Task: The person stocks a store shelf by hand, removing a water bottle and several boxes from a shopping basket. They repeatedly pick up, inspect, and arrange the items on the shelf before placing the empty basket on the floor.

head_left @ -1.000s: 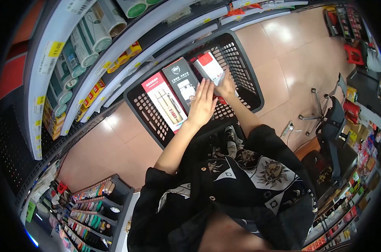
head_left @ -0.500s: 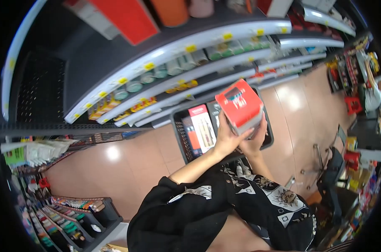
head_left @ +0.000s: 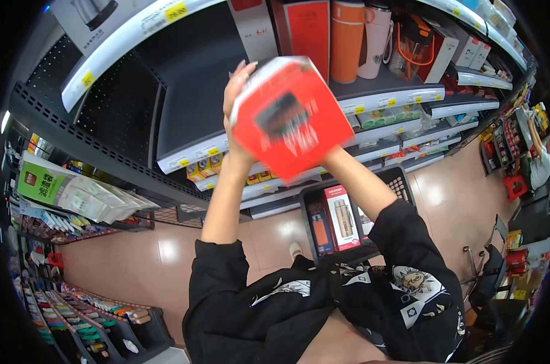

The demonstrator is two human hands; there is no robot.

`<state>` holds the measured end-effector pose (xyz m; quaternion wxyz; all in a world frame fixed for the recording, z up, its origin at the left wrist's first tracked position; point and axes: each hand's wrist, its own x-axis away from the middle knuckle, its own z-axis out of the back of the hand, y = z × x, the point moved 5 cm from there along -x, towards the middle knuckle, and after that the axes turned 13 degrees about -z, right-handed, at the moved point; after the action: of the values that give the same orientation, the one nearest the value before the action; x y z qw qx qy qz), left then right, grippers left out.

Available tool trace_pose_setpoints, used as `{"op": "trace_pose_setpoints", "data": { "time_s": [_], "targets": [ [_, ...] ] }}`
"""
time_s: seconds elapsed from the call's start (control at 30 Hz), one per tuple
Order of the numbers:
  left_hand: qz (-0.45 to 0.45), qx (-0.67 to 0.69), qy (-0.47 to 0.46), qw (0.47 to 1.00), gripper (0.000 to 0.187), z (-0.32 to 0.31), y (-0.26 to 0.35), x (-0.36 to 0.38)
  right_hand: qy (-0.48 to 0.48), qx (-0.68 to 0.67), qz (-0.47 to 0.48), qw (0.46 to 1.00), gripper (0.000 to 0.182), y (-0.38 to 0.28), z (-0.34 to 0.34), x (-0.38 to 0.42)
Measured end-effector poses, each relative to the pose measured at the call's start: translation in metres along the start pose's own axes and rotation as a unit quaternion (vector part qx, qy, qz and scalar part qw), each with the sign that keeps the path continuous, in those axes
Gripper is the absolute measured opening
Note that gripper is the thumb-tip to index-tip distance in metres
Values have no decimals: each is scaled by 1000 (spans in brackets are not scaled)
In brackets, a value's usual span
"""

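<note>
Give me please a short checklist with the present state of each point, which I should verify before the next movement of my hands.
1. Left hand on the red-and-white box: ok, fingers at its side.
2. Right hand's hold: cannot tell, fingers hidden behind the box; the right forearm shows.
3. Box lettering readable: not ok, blurred.
4. Box apart from the shelf: cannot tell from this view.
5. Orange flask on the shelf upright: ok.
6. Basket in view, holding the box with a gold flask picture: ok.
</note>
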<state>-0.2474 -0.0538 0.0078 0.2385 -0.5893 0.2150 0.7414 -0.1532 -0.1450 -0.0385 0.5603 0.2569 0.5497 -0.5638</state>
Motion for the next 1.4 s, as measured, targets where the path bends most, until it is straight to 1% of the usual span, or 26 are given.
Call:
{"op": "trace_pose_setpoints", "data": {
  "time_s": [0.03,0.07,0.1,0.13,0.23,0.27,0.3,0.33,0.37,0.43,0.47,0.5,0.53,0.57,0.63,0.77,0.83,0.87,0.93,0.97,1.0,1.07,1.17,1.23,1.33,1.4],
  "targets": [
    [170,-13,-98,980,89,3,-71,65,-116,67,-94,987,83,19,-23,9],
    [161,-2,-62,985,93,7,-61,38,-111,69,-91,987,83,17,-35,-2],
    [152,11,-25,988,96,9,-50,10,5,2,-98,995,85,15,-41,-19],
    [104,-92,-33,990,99,13,-48,-4,119,-66,-103,985,87,18,-41,-28],
    [149,-20,0,989,100,13,-76,-2,123,-48,-136,982,88,25,-51,-44],
    [177,7,-7,984,99,12,-86,0,108,-39,-190,975,88,28,-53,-47],
    [206,34,-14,978,98,10,-97,2,110,-37,-188,975,88,26,-53,-51],
    [194,78,1,978,96,7,-106,-1,115,-42,-203,971,87,27,-52,-56],
    [202,80,-9,976,95,5,-115,-1,121,-47,-217,967,86,30,-51,-60],
    [196,81,-16,977,84,0,-130,-5,124,-27,-233,964,85,35,-51,-69],
    [196,84,-17,977,84,-4,-140,-4,120,-4,-233,965,84,30,-48,-75],
    [204,138,-10,969,87,-10,-149,-3,116,18,-233,965,83,26,-45,-81],
    [211,192,-3,958,91,-14,-153,-3,101,-15,-261,960,87,36,-49,-82],
    [210,196,-4,958,91,-16,-156,-4,103,-10,-261,960,87,41,-51,-80],
    [233,202,-24,951,91,-22,-159,-5,147,77,-259,951,95,44,-51,-77],
    [239,231,-19,943,98,-30,-159,-4,146,126,-294,936,98,46,-54,-69],
    [294,333,-44,895,103,-40,-162,2,132,167,-229,950,96,34,-54,-62],
    [295,335,-46,894,103,-42,-161,4,133,169,-231,949,96,30,-53,-55],
    [337,304,-45,890,107,-45,-158,11,136,186,-207,951,79,19,-44,-39],
    [337,306,-46,889,107,-46,-155,12,136,194,-194,952,71,16,-39,-35],
    [341,295,-38,892,107,-46,-152,15,136,196,-195,951,71,19,-35,-32],
    [349,285,-31,892,107,-48,-150,20,30,168,-269,948,52,35,-41,-24],
    [351,309,-15,884,105,-56,-151,26,59,150,-267,950,44,44,-43,-27],
    [305,263,30,915,90,-59,-153,26,56,152,-281,946,44,49,-43,-30],
    [323,250,19,913,96,-64,-161,33,51,152,-297,941,43,51,-42,-29],
    [323,250,12,913,94,-64,-163,34,47,148,-298,942,43,51,-43,-29]
  ]
}}
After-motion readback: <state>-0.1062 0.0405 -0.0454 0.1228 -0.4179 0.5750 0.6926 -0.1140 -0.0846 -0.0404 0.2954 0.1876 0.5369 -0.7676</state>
